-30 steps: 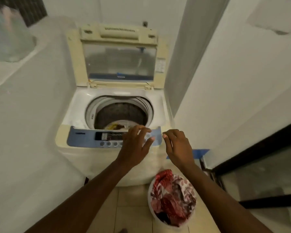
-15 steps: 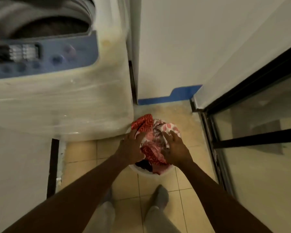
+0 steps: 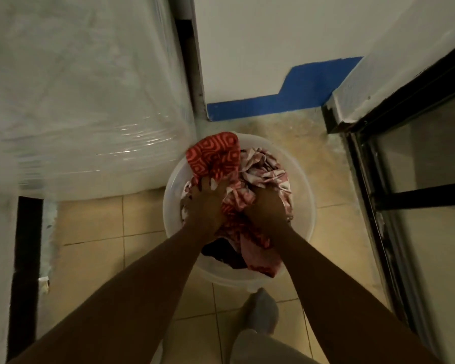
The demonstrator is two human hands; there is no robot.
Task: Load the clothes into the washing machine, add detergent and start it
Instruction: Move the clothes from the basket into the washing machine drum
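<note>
A white plastic basin point(image 3: 304, 185) sits on the tiled floor, full of red, pink and white patterned clothes point(image 3: 217, 157). Both hands are down in the pile. My left hand point(image 3: 206, 203) is closed on the red geometric cloth at the left of the heap. My right hand point(image 3: 267, 206) is dug into the pink and white fabric beside it, fingers buried. The washing machine's front point(image 3: 84, 95), wrapped in clear plastic film, fills the upper left; its drum and panel are out of view.
A white wall with a blue painted skirting point(image 3: 281, 99) stands behind the basin. A black-framed glass door point(image 3: 415, 166) runs down the right. My grey-socked foot point(image 3: 262, 311) is just below the basin. A dark gap point(image 3: 24, 271) lies at the machine's left.
My hands left the machine's control panel, dropped to the basin and closed on the clothes. The view tilted down and nearer, so the drum and panel went out of sight.
</note>
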